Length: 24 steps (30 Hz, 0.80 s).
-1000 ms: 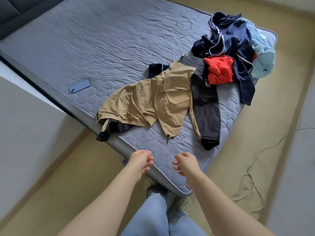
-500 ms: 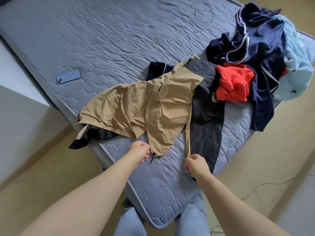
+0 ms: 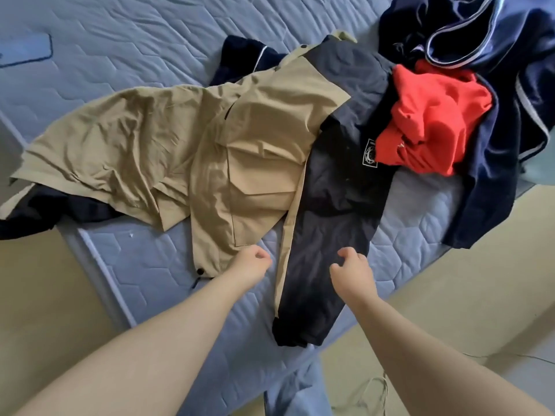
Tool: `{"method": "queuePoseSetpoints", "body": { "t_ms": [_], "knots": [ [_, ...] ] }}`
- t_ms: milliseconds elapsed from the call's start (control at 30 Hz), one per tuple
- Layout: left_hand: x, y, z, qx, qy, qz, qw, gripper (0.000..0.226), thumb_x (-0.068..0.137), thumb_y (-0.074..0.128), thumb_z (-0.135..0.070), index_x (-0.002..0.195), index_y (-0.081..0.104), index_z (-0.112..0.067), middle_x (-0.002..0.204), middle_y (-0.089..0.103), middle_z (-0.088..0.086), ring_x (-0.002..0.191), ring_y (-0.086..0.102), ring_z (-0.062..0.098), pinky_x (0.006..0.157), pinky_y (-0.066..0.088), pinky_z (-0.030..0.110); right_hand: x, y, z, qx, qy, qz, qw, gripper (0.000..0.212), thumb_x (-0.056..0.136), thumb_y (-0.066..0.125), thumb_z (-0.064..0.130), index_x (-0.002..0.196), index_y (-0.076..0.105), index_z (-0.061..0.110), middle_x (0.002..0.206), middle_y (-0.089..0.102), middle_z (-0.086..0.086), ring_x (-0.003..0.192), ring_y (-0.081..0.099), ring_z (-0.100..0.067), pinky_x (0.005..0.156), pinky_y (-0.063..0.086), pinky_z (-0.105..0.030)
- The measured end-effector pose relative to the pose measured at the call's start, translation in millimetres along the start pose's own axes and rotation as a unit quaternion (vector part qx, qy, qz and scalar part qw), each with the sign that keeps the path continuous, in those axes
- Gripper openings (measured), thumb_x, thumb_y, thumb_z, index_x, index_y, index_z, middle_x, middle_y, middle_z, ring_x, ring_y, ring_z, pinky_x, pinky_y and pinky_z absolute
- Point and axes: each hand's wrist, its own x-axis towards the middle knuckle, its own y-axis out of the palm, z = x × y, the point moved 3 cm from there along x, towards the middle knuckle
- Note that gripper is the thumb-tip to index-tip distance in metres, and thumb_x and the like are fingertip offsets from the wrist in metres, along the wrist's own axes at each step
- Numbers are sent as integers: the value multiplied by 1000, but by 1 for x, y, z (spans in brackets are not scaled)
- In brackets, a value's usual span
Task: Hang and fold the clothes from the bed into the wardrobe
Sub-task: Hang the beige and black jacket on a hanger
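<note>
A tan and dark navy jacket (image 3: pixel 255 145) lies spread on the grey-blue mattress (image 3: pixel 135 40), one dark sleeve (image 3: pixel 324 235) running toward me. My left hand (image 3: pixel 250 264) hovers at the tan hem with fingers loosely curled, holding nothing. My right hand (image 3: pixel 351 268) sits over the dark sleeve, fingers loosely curled, gripping nothing that I can see. A red garment (image 3: pixel 432 115) lies on a pile of navy clothes (image 3: pixel 495 70) at the back right.
A blue phone (image 3: pixel 27 52) lies on the mattress at the far left. The mattress edge (image 3: pixel 99 265) runs diagonally below the jacket, with beige floor (image 3: pixel 45 295) on both sides. A thin cable (image 3: pixel 372 391) trails on the floor near my legs.
I have leaned in closer over the bed. Both hands moved forward from the mattress corner to the jacket's hem and dark sleeve.
</note>
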Motion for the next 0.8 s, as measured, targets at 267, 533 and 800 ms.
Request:
{"method": "queuePoseSetpoints", "body": {
  "t_ms": [267, 533, 800],
  "knots": [
    [39, 30, -8, 38, 56, 82, 994, 42, 94, 46, -15, 132, 40, -31, 128, 36, -2, 98, 49, 18, 67, 44, 20, 64, 0, -46, 324, 125, -47, 936, 68, 87, 47, 0, 147, 20, 18, 105, 53, -3, 78, 52, -15, 67, 42, -26],
    [26, 18, -25, -194, 26, 201, 960, 65, 90, 36, -59, 144, 3, -47, 150, 21, -18, 132, 34, 13, 100, 36, 37, -1, 38, 12, 254, -103, 54, 960, 31, 92, 39, 1, 90, 62, 22, 87, 63, 10, 85, 56, -8, 74, 43, -18],
    [1, -67, -39, -182, 118, 14, 976, 44, 92, 55, -12, 134, 44, -20, 120, 60, -1, 99, 59, 13, 83, 48, 27, -77, 82, 52, 255, -112, 302, 912, 14, 86, 47, -1, 84, 60, 3, 78, 55, -2, 72, 50, -10, 66, 37, -20]
  ]
}}
